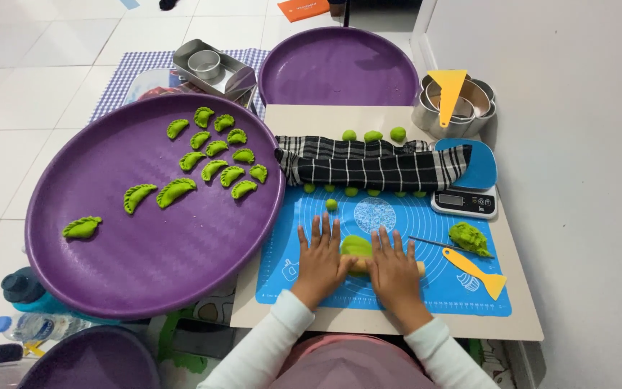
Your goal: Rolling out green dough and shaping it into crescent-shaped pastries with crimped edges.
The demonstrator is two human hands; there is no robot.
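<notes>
Head view: left hand (319, 253) and right hand (393, 265) lie flat, fingers spread, palms pressing a wooden rolling pin (419, 269) over a soft green dough piece (355, 245) mid-front on the blue mat (426, 292). Dough looks light, pliable and easily torn, so lift it by its rim. Room is tight: purple tray (109, 252) overlaps the mat's left edge, yellow scraper (474, 271) lies right, checked cloth (368, 166) behind.
</notes>
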